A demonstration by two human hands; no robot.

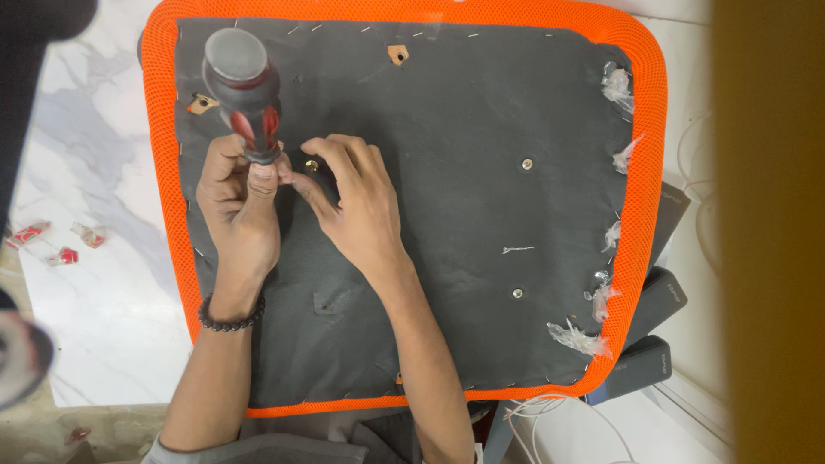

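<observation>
The left hand closes around a screwdriver with a black and red handle, held upright with its grey butt toward the camera. The right hand pinches a small brass screw with fingertips, just beside the shaft. Both rest on an upturned seat cushion, dark grey fabric underside with orange mesh border.

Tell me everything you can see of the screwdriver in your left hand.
The screwdriver stands about upright, handle end toward the camera. Its thick handle is dark grey with red grip inlays, seemingly plastic or rubber, with a round flat cap. The left hand grips its lower part; the shaft and tip are hidden. The right hand pinches beside a metal screw on the dark underside of the orange-edged seat.
</observation>
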